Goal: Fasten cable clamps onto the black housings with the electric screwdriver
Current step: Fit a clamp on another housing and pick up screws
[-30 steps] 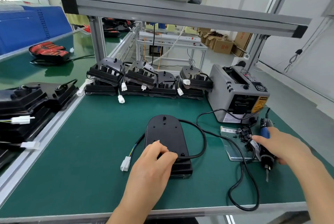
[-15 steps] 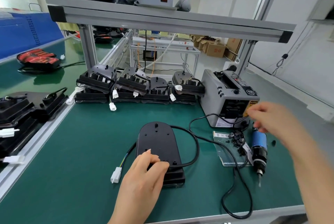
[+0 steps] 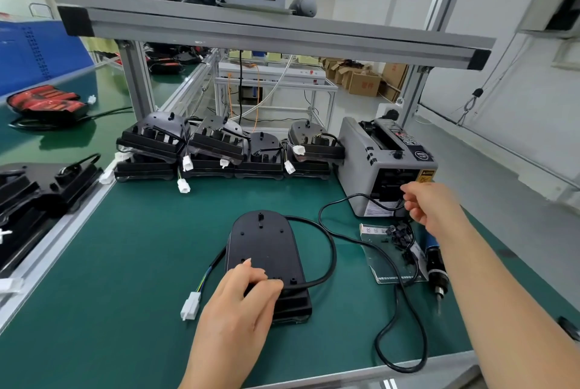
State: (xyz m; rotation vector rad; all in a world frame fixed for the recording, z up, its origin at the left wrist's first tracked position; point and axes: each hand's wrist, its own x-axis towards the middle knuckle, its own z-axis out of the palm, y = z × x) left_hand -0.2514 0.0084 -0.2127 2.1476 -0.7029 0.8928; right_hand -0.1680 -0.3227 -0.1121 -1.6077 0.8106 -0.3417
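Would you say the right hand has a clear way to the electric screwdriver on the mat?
Probably yes. The electric screwdriver lies uncovered on the mat close below the right hand; only the bag of black parts and a cord lie alongside, not over it.

left grip (image 3: 238, 304): holds black housing (image 3: 263, 244) near end | right grip (image 3: 430, 206): at tape dispenser (image 3: 361, 153), right of housing

Left hand (image 3: 240, 302), right hand (image 3: 431, 205), both bare, forearms uncovered
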